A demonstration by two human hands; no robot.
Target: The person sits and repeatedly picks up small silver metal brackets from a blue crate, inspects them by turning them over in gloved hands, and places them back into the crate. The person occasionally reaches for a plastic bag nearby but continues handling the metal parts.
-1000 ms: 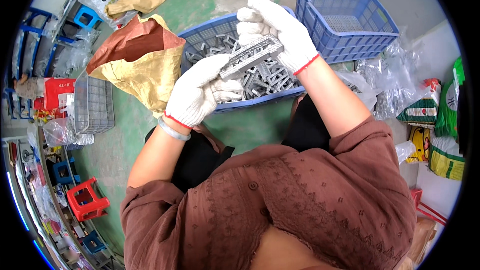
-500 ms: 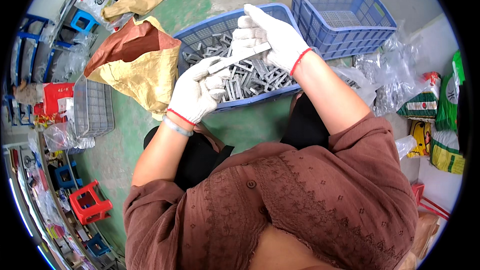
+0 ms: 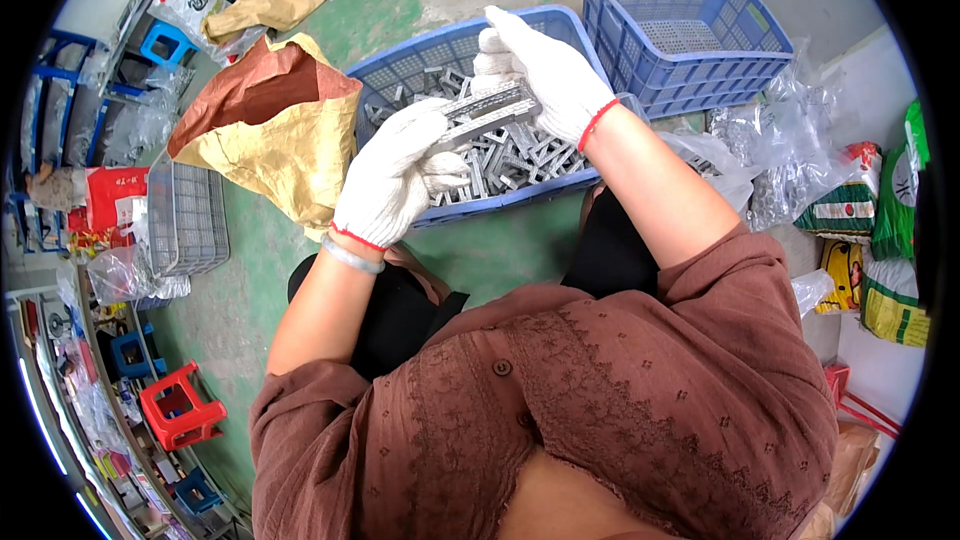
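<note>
Between my two gloved hands is a long grey metal bracket [image 3: 490,120], its slotted, hollow side turned up into view. My left hand [image 3: 390,175], in a white knit glove, pinches the bracket's left end. The right hand [image 3: 560,80], gloved alike, is closed around the other end, with its thumb side raised and some fingers hidden behind the piece. Under both hands stands a blue plastic crate [image 3: 505,204] holding many loose grey metal brackets [image 3: 525,155] of similar shape.
A yellow woven sack [image 3: 270,165] stands open left of the crate. Another blue crate [image 3: 690,80] is at the back right, beside clear plastic bags [image 3: 800,150]. A grey crate [image 3: 188,220] and red stool [image 3: 182,406] are at left. Full sacks [image 3: 895,295] line the right wall.
The bracket has been rolled over, from its smooth flat face to its slotted side. My left hand has shifted slightly and turned with it; the right has barely moved.
</note>
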